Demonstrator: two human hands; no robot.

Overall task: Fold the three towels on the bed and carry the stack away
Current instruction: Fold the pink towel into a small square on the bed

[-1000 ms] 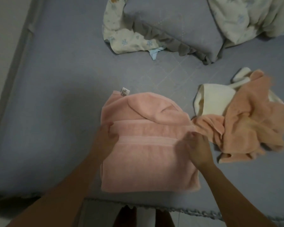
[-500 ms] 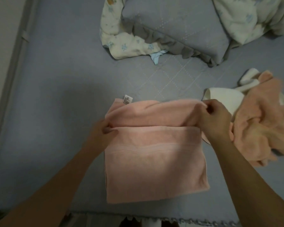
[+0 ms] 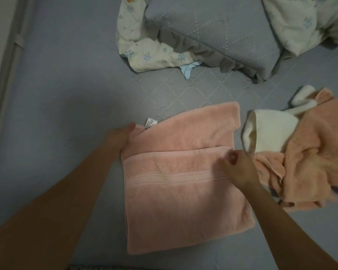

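A pink towel (image 3: pixel 180 191) lies partly folded on the grey-blue bed (image 3: pixel 66 94), its upper layer spread flat toward the far side, a white label at its left corner. My left hand (image 3: pixel 119 137) grips the towel's left edge near that label. At the right end of the upper fold's edge, my right hand (image 3: pixel 236 166) pinches the cloth. To the right, a crumpled peach towel (image 3: pixel 310 162) lies in a heap partly over a white towel (image 3: pixel 267 135).
A grey-blue pillow with a ruffled edge (image 3: pixel 213 32) lies at the far side, with floral bedding (image 3: pixel 150 51) under and beside it. The bed's left edge meets a wall (image 3: pixel 0 55). The bed's near edge is just below the pink towel.
The far part of the pink towel, bunched up before, now lies spread flat. My right hand came back from the far right corner to the fold's edge; my left hand slid up to the label corner.
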